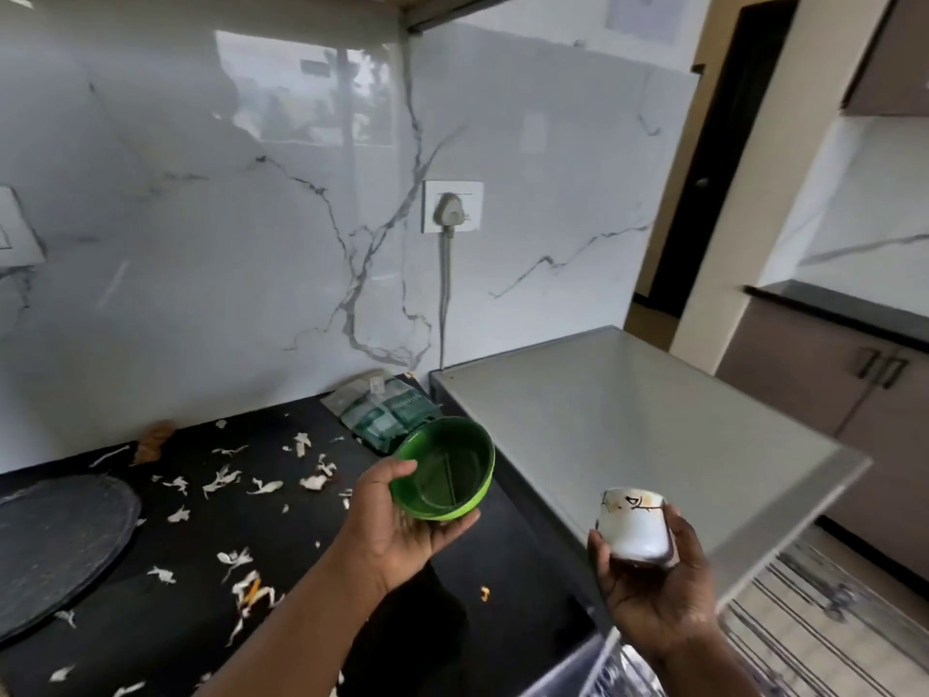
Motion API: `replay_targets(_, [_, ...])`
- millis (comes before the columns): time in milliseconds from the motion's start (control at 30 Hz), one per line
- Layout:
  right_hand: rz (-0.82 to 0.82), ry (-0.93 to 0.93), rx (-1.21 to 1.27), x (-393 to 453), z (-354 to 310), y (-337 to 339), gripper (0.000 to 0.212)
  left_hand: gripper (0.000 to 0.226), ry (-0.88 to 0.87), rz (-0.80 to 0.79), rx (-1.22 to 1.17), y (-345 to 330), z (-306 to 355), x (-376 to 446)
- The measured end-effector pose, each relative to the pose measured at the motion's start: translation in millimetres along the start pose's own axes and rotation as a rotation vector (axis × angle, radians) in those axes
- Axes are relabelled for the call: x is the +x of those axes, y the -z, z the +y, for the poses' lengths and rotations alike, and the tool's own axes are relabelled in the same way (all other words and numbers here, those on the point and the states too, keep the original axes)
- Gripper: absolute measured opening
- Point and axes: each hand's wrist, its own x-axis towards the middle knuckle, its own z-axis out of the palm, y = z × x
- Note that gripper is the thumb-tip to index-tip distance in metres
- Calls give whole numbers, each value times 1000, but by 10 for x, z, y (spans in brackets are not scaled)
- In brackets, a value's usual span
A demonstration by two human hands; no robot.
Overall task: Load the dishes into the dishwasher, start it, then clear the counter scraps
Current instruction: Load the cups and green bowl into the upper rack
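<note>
Dishes fill both hands, left hand (pixel 402 525) cradling the green bowl (pixel 445 477), right hand (pixel 648 581) gripping the tilted cup (pixel 636 528), which could slip.

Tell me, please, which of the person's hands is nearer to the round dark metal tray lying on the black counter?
Left. The left hand, holding the green plastic bowl, is over the counter to the right of the round dark metal tray; the right hand, holding the white ceramic cup, is farther right.

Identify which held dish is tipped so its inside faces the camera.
The green bowl in the left hand; the white cup in the right hand shows its outside.
</note>
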Motion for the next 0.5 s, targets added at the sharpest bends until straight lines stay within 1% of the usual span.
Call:
replay_targets(167, [109, 66, -13, -449, -382, 567, 94, 57, 167, -111, 52, -242, -561, 39])
replay_targets(233, [143, 118, -34, -671, -623, 792, 81, 66, 242, -149, 89, -400, -845, 112])
replay_targets(267, [179, 149, -49, -761, -738, 891, 69, 69, 265, -159, 111, -474, -976, 150])
replay_targets(333, [315, 237, -36, -943, -1032, 1196, 45, 68, 316, -163, 168, -676, -1312, 239])
replay_targets(367, [387, 278, -3, -1017, -1191, 1365, 41, 67, 341, -163, 198, -787, -1493, 288])
replay_targets(400, [453, 315, 35, -1066, -1354, 1572, 41, 66, 365, -157, 230, -902, -1676, 334])
replay_targets(500, [622, 362, 69, -1149, -1812, 2219, 41, 63, 415, -108, 330, -1216, -2221, 473])
